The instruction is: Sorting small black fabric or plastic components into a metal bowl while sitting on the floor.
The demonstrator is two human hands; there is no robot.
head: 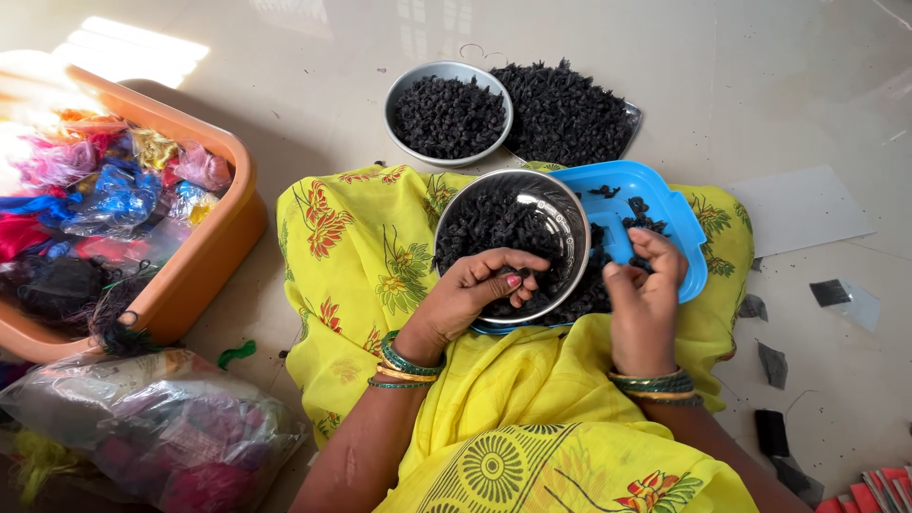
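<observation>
Resting on the lap, a steel bowl full of small black pieces sits tipped a little toward the person, its open mouth facing up and back, against the left edge of a blue tray. The tray's long axis runs from the lap's middle toward its far right corner, and loose black pieces lie scattered on it and heaped where it meets the bowl.

The left hand reaches over the bowl's near rim, fingers curled down into the black pieces; whether it has any of them pinched I cannot tell. The right hand hovers at the tray's near edge, fingers bent and drawn together, thumb toward the bowl; it looks closed on something small, but what it holds is hidden.

A yellow flowered cloth covers the lap. On the floor beyond it stand a second bowl of black pieces and, touching it on the right, a flat plate heaped with more. An orange tub of coloured tufts sits at the left, with a clear bag near it.
</observation>
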